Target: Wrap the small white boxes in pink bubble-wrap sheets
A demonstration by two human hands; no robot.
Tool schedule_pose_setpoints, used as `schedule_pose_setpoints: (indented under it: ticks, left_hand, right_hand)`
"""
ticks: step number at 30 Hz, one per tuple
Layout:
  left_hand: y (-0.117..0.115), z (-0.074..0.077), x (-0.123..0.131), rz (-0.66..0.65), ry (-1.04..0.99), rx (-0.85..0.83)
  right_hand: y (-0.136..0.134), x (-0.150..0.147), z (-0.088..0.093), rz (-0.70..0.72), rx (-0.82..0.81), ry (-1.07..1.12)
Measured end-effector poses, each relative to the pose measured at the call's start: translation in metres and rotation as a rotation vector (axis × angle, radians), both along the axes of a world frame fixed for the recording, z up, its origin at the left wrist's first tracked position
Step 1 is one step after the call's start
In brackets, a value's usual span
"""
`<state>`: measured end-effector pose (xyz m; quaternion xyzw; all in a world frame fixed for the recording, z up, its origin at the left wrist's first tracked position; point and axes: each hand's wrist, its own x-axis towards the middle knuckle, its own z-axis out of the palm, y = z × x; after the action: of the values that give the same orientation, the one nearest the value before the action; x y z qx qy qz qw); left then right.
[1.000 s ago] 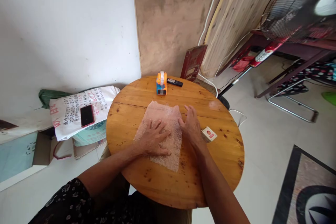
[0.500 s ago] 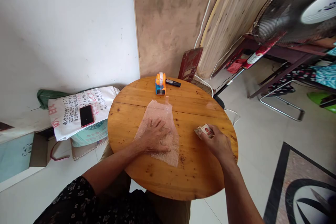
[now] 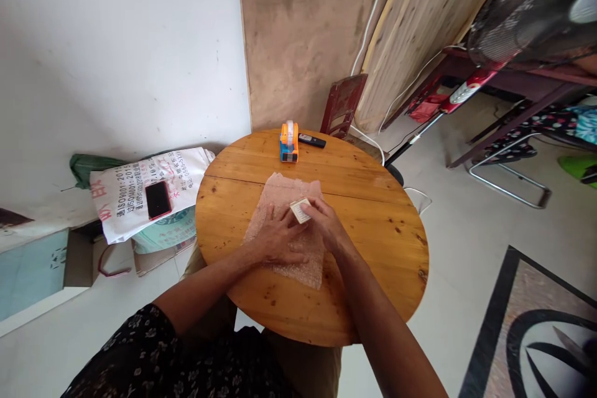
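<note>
A sheet of pinkish bubble wrap (image 3: 308,267) lies flat on the round wooden table (image 3: 373,236). My left hand (image 3: 280,241) rests on it with the fingers spread, holding nothing. In my right hand (image 3: 327,222) is a small printed box (image 3: 300,211), gripped between thumb and fingers. The box is over the upper part of the wrap, close to my left fingertips. Whether it touches the wrap I cannot tell. Toward the far edge of the table stands an orange and blue tape dispenser (image 3: 289,142) with a roll of clear tape.
Beside the dispenser lies a black handheld item (image 3: 312,140), perhaps a utility knife. A red-edged phone (image 3: 158,200) sits on white sacks (image 3: 125,199) at the left. A red wooden chair (image 3: 344,104) stands behind the table, and a standing fan (image 3: 508,31) at the right.
My right hand has carried the small box leftward from the table's right side to above the bubble wrap. My left hand stays spread on the wrap. The view has shifted slightly.
</note>
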<state>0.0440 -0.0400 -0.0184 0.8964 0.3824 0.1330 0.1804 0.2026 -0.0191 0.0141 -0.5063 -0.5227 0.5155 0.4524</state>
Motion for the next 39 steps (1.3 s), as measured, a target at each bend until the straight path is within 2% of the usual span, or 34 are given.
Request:
schedule_pose_setpoints:
  ticks: [4,9,14,17,21,27,32,39]
  left_hand:
    - [0.001,0.013,-0.005,0.020,0.009,-0.060]
    - [0.009,0.024,-0.033,0.156,-0.031,-0.053]
    - [0.010,0.012,-0.053,0.119,0.000,-0.053]
    - [0.008,0.002,-0.053,0.132,-0.010,-0.029]
    - [0.008,-0.003,-0.050,0.142,-0.013,-0.010]
    - [0.008,-0.004,-0.049,0.156,-0.044,-0.001]
    - [0.007,-0.002,-0.049,0.163,-0.069,0.004]
    - [0.006,-0.001,-0.050,0.161,-0.078,0.000]
  right_hand:
    - [0.001,0.026,-0.013,-0.071,0.007,0.021]
    - [-0.006,0.027,-0.021,-0.018,0.075,-0.108]
    - [-0.007,0.025,-0.024,0.039,0.143,-0.342]
    - [-0.010,0.027,-0.023,0.090,0.220,-0.482]
    - [-0.013,0.027,-0.019,0.094,0.290,-0.652]
    - [-0.017,0.016,-0.020,0.011,0.353,-0.615]
    - [-0.018,0.011,-0.023,0.192,0.427,-0.785]
    - [-0.017,0.022,-0.023,0.258,0.428,-0.804]
